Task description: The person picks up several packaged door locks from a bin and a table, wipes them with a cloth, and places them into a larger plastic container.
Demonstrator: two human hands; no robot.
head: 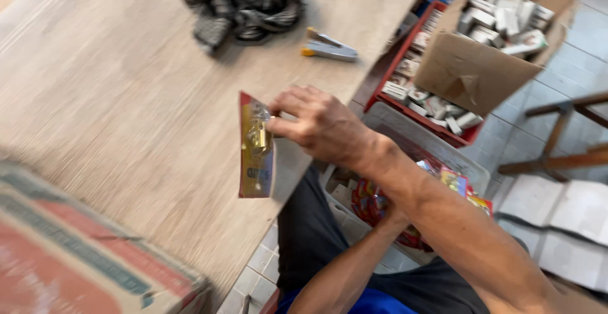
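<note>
From the head view, I am seeing my right hand (323,127) holding a red and gold blister pack (256,146) upright by its right edge, the fingers (288,108) pinching it closed just over the near edge of the wooden desk (126,99). A small brass-coloured padlock seems to be sitting under the clear bubble, though motion blur is keeping me from being sure. My left hand (389,216) is reaching down under the right forearm into a pale plastic bin (437,143) of red packets, and I cannot tell how its fingers are standing, since the arm is hiding them. Farther up the desk a grey stapler (329,48) is lying near a crumpled checked cloth (240,4). A cardboard box (468,67) of small white boxes is resting tilted on a red crate (405,54) to the right, and a printed carton (69,251) is filling the lower left corner.
</note>
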